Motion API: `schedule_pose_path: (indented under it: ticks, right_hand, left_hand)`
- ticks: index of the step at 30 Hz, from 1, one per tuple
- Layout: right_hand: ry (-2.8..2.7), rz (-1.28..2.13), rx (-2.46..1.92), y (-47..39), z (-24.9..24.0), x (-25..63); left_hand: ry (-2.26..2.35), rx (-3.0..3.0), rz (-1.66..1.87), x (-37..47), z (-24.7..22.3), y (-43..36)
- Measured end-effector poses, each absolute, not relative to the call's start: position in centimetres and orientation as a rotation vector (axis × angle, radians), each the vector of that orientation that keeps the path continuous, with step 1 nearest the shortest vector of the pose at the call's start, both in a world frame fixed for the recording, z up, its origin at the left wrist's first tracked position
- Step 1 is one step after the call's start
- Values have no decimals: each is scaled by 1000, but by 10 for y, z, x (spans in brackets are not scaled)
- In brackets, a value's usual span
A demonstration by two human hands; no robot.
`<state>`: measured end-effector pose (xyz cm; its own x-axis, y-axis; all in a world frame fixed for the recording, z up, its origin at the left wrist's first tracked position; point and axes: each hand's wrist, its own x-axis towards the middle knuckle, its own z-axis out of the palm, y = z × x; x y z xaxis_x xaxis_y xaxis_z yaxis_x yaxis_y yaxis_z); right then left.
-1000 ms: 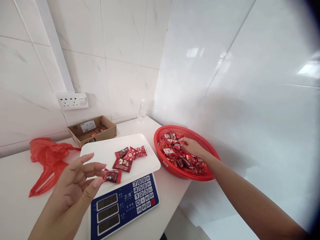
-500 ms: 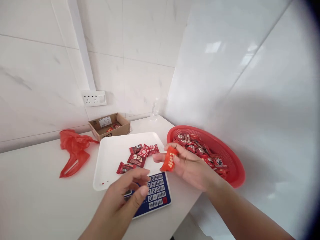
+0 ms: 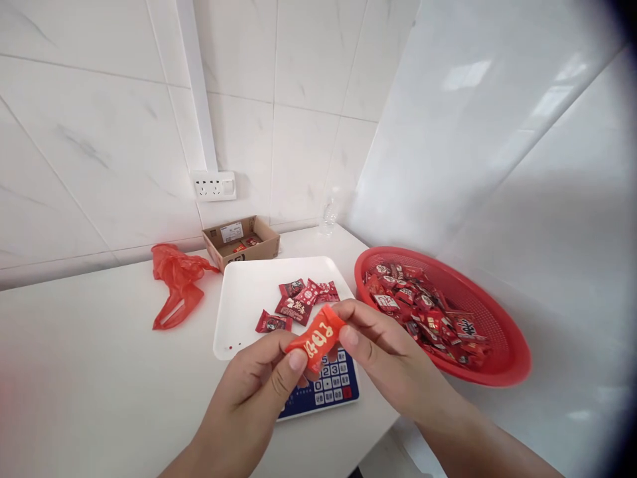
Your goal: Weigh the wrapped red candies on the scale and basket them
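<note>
Both hands grip one orange-red wrapped candy [image 3: 315, 339] above the scale's blue keypad [image 3: 331, 388]. My left hand [image 3: 253, 385] pinches its lower left end with thumb and fingers. My right hand [image 3: 385, 352] pinches the upper right end. Behind the candy, the scale's white weighing pan [image 3: 243, 302] carries several red wrapped candies [image 3: 298, 302]. A red plastic basket [image 3: 502, 352] to the right holds a heap of similar candies [image 3: 423, 309].
A small open cardboard box [image 3: 242, 241] stands by the tiled wall, with a crumpled red plastic bag [image 3: 175, 282] to its left. A clear bottle [image 3: 328, 214] sits in the corner. A wall socket [image 3: 215, 185] is above the box. The white counter's edge runs just below my hands.
My right hand left the basket with an orange-red candy and brought it over the scale. My left hand let go of a dark red candy onto the pan and took hold of the orange one.
</note>
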<state>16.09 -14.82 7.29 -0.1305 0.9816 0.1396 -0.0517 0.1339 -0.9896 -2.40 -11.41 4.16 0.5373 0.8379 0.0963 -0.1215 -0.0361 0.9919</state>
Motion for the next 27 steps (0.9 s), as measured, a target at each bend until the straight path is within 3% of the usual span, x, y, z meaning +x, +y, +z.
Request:
schedule_pose_path:
  ticks: [5,14,21,27]
  right_hand:
    - [-1386,1121,-1088,-150,80,160]
    - [-1646,816,-1374,-146,48,173]
    - [-1531,311,-2170,-120,40,298]
    - [-1472,352,-2544,-110,15,392]
  left_hand:
    - [661,1422,873,-24,40,-115]
    - [950,1764,732,-9,16,-95]
    - [1190,2356,438,1,-10,-64]
    - [1303,2569,317,3,-13,-57]
